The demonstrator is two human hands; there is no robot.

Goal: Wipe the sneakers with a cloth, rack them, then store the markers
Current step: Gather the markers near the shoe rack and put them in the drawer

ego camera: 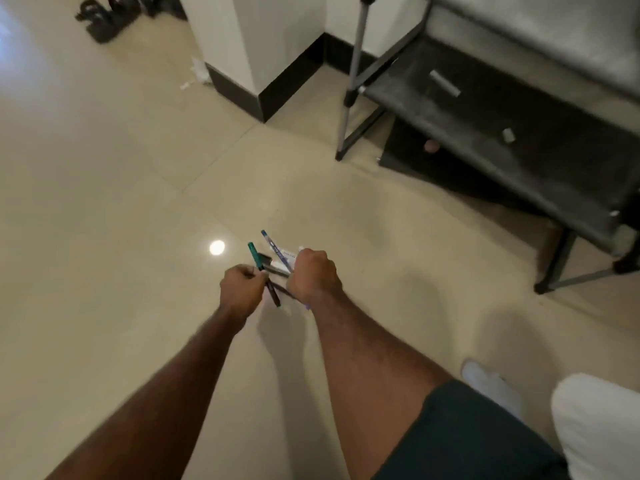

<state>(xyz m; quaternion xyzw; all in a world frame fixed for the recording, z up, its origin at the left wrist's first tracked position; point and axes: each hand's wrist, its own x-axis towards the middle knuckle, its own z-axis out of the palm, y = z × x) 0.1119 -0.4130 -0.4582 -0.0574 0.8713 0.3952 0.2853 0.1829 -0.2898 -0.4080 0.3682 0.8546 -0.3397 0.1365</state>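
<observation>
Both my hands are held out over the tiled floor, close together. My left hand (243, 289) pinches a green-capped marker (256, 257) that points up and away. My right hand (314, 276) is a fist around several markers, among them a blue one (277, 250) sticking up past the knuckles, with something white beside it. Dark marker ends cross between the two hands. A white sneaker (491, 382) shows at the lower right, next to my knee. The dark shoe rack (502, 133) stands at the upper right; no sneakers show on its visible shelves.
A tripod leg (353, 81) stands in front of the rack's left end. A white pillar with a dark skirting (263, 64) sits behind. Dark sandals (100, 19) lie at the far upper left. Small grey items (445, 83) rest on the rack's shelf. White fabric (595, 424) fills the lower right corner.
</observation>
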